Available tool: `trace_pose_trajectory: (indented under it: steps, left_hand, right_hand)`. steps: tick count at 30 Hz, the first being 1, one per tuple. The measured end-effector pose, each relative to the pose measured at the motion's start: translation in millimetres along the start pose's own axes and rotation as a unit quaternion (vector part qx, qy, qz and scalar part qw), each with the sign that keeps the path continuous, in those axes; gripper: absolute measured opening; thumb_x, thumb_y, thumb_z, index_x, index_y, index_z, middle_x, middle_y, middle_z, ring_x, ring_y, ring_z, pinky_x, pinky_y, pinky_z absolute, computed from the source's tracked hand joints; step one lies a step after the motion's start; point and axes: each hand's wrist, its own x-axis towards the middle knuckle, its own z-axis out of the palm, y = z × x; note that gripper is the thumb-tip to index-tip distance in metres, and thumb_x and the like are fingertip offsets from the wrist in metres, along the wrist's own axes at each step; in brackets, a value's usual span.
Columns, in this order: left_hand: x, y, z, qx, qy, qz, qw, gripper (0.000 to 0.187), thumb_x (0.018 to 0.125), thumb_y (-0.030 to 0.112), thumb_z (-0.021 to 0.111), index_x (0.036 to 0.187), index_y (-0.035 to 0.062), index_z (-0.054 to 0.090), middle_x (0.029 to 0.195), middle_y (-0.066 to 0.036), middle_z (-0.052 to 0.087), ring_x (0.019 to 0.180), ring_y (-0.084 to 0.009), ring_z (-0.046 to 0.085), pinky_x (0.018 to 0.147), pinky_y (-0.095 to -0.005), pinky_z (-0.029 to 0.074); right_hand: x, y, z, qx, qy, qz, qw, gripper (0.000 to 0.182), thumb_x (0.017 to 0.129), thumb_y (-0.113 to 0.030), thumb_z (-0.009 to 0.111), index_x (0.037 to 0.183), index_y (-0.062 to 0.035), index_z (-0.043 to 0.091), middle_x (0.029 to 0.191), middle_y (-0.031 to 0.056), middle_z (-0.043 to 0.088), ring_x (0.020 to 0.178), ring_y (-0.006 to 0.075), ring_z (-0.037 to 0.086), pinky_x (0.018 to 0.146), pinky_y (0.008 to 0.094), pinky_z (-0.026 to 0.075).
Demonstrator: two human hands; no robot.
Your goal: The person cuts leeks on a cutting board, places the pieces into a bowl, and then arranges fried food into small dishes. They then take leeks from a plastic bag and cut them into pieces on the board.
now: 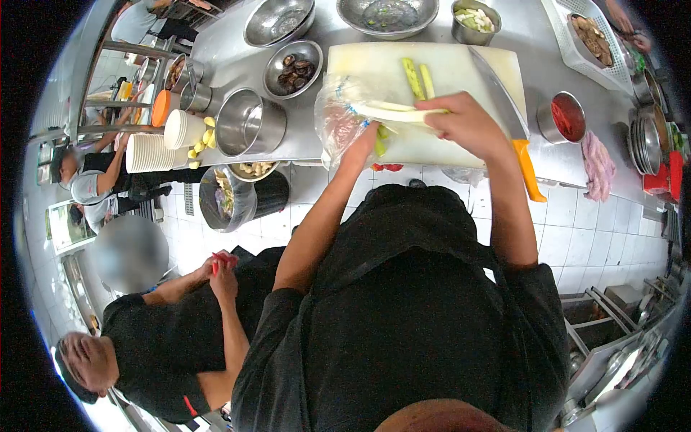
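Observation:
My right hand (466,128) is closed around a few long, pale whitish-green vegetable stalks (392,112). The far ends of these stalks reach into the mouth of a clear plastic bag (337,119) with blue and red printing. My left hand (363,146) grips the bag's near side at its opening, its fingers partly hidden. Beneath both hands is a white cutting board (360,61), on which two cut green vegetable pieces (413,78) lie beyond the stalks. Along the board's right side rests a large knife (529,169) with a yellow handle, its blade pointing away from me.
Metal bowls, one holding dark mushrooms (294,74), and an empty steel pot (250,122) stand left. A pot of red sauce (562,117) and a pink cloth (599,165) are right. A lined bin (227,198) stands below; a co-worker (173,338) is close on my left.

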Motion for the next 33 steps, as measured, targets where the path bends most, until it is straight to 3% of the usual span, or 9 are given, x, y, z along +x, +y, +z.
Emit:
trace_pose_trajectory:
  steps: [4, 6, 12, 18, 21, 23, 28, 30, 33]
  left_hand:
    - [6.5, -5.6, -13.7, -0.022, 0.055, -0.013, 0.998, 0.044, 0.086, 0.029, 0.071, 0.118, 0.001, 0.061, 0.116, -0.012, 0.065, 0.103, -0.0222, 0.06, 0.092, -0.0366, 0.047]
    - [39.8, -108.3, -3.6, 0.057, 0.086, -0.027, 0.994, 0.042, 0.087, 0.035, 0.071, 0.114, 0.0036, 0.063, 0.104, -0.011, 0.066, 0.093, -0.0225, 0.061, 0.085, -0.0356, 0.049]
    - [21.5, -47.6, -77.1, -0.16, -0.011, -0.175, 0.972, 0.041, 0.083, 0.028, 0.073, 0.115, 0.0051, 0.063, 0.102, -0.007, 0.064, 0.084, -0.0179, 0.06, 0.077, -0.03, 0.049]
    - [14.3, -1.8, -162.1, -0.011, -0.113, -0.127, 0.985, 0.055, 0.077, 0.024, 0.08, 0.122, 0.0012, 0.059, 0.11, -0.008, 0.065, 0.096, -0.0213, 0.06, 0.088, -0.0367, 0.047]
    - [55.9, -50.9, -185.6, 0.26, -0.082, 0.297, 0.915, 0.061, 0.071, 0.013, 0.08, 0.127, 0.0038, 0.057, 0.122, -0.013, 0.062, 0.109, -0.0282, 0.06, 0.097, -0.0375, 0.047]
    - [68.0, -87.5, -192.5, 0.395, -0.019, 0.381, 0.836, 0.066, 0.069, 0.013, 0.079, 0.13, 0.0053, 0.056, 0.128, -0.016, 0.059, 0.118, -0.0335, 0.056, 0.104, -0.0405, 0.044]
    - [51.6, -67.1, -181.9, 0.336, -0.004, 0.296, 0.894, 0.065, 0.074, 0.022, 0.073, 0.133, 0.0027, 0.053, 0.135, -0.024, 0.053, 0.124, -0.0391, 0.051, 0.107, -0.0454, 0.041]
    - [28.3, -85.8, -179.1, 0.524, -0.012, 0.324, 0.787, 0.06, 0.078, 0.017, 0.067, 0.133, -0.001, 0.052, 0.134, -0.028, 0.051, 0.124, -0.0404, 0.05, 0.106, -0.0451, 0.041]
    - [-9.3, -80.7, -173.2, 0.58, -0.135, 0.227, 0.77, 0.051, 0.081, 0.011, 0.061, 0.129, -0.0054, 0.053, 0.128, -0.032, 0.053, 0.121, -0.0411, 0.053, 0.104, -0.045, 0.042]
  right_hand:
    - [-35.5, 21.2, -22.8, 0.044, 0.057, 0.018, 0.997, 0.036, 0.088, -0.014, 0.063, 0.123, -0.005, 0.067, 0.076, 0.0028, 0.064, 0.065, 0.0097, 0.055, 0.062, 0.0247, 0.048]
    - [-37.0, 40.8, -14.7, 0.063, 0.108, -0.001, 0.992, 0.036, 0.09, -0.016, 0.062, 0.125, -0.006, 0.066, 0.082, 0.0029, 0.067, 0.066, 0.0096, 0.055, 0.063, 0.0251, 0.048]
    - [-9.2, 68.0, 40.2, 0.026, 0.233, -0.054, 0.971, 0.035, 0.09, -0.013, 0.062, 0.124, -0.0009, 0.064, 0.083, 0.0125, 0.066, 0.071, 0.0187, 0.059, 0.07, 0.0321, 0.048]
    - [43.1, 81.4, 104.8, -0.075, 0.349, -0.148, 0.922, 0.038, 0.089, -0.006, 0.058, 0.127, 0.0018, 0.057, 0.111, 0.0258, 0.06, 0.095, 0.0398, 0.061, 0.085, 0.0421, 0.049]
    - [52.3, 83.1, 128.9, -0.141, 0.34, -0.156, 0.917, 0.05, 0.087, -0.001, 0.056, 0.135, 0.003, 0.047, 0.127, 0.032, 0.049, 0.108, 0.0471, 0.054, 0.095, 0.0462, 0.046]
    - [58.8, 86.5, 138.1, -0.189, 0.322, -0.144, 0.916, 0.053, 0.086, -0.001, 0.057, 0.137, 0.0032, 0.045, 0.13, 0.0343, 0.045, 0.111, 0.0489, 0.051, 0.098, 0.0479, 0.043]
    - [40.3, 61.9, 136.2, -0.216, 0.227, -0.076, 0.947, 0.065, 0.083, -0.004, 0.061, 0.143, 0.0026, 0.037, 0.137, 0.0353, 0.04, 0.119, 0.0507, 0.046, 0.103, 0.0494, 0.04]
    - [38.5, 63.0, 134.3, -0.238, 0.222, -0.071, 0.943, 0.065, 0.083, -0.005, 0.061, 0.143, 0.0025, 0.035, 0.135, 0.0333, 0.043, 0.12, 0.0488, 0.047, 0.104, 0.0484, 0.04]
    - [36.6, 71.6, 129.5, -0.228, 0.244, -0.088, 0.938, 0.059, 0.084, -0.004, 0.06, 0.139, 0.0035, 0.041, 0.131, 0.0307, 0.05, 0.12, 0.045, 0.05, 0.104, 0.0473, 0.041]
